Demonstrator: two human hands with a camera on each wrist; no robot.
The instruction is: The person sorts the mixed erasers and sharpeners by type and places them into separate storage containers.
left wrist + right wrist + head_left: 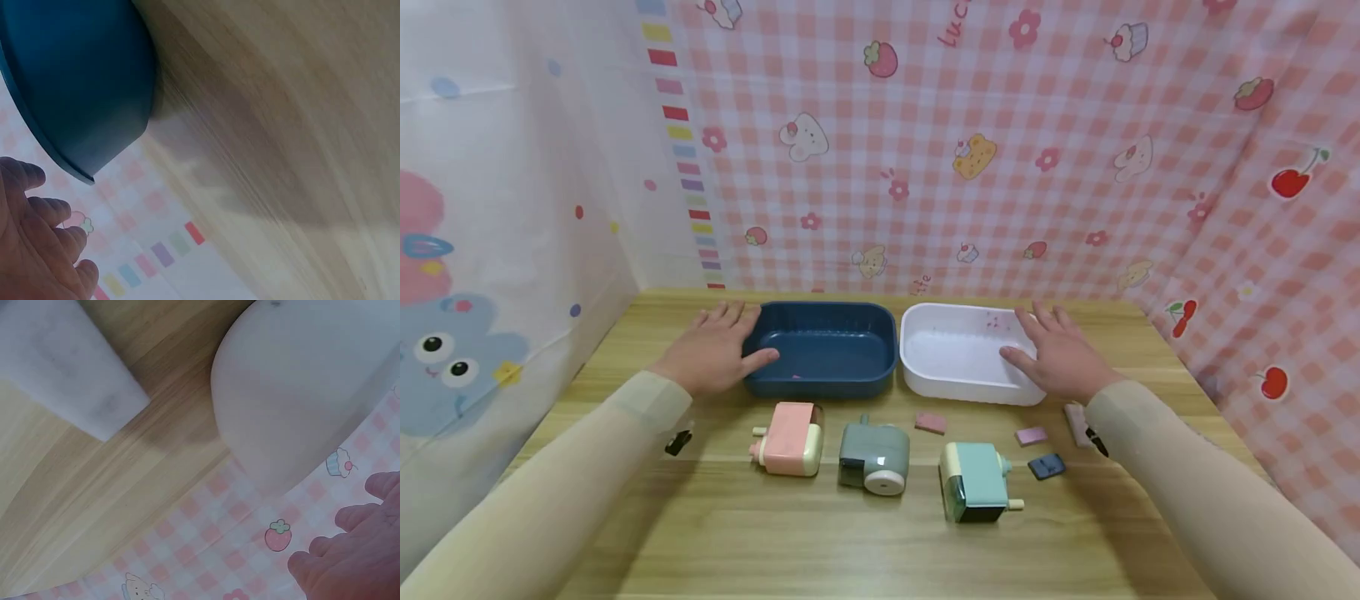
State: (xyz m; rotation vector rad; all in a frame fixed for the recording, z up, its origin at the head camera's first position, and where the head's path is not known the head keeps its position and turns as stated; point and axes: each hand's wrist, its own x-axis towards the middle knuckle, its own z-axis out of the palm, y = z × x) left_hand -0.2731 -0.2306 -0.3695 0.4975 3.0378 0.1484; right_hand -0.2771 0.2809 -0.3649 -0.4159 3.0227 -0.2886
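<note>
My left hand (715,352) lies over the left end of a dark blue plastic tray (820,388), its fingers spread and thumb reaching over the rim. At the right end of a white tray (970,389), my right hand (1060,354) is spread the same way, thumb over the near rim. The trays stand side by side. In the left wrist view the left fingers (72,240) show beside the blue wall. The right wrist view has the right fingers (350,515) near the white wall. Neither hand grips anything.
Nearer me stand a pink pencil sharpener (790,439), a grey-green one (876,454) and a mint one (981,479), each with a crank. Small erasers lie about: reddish (931,423), pink-purple (1032,436), dark blue (1047,466), and a whitish one (1077,423) by the right wrist.
</note>
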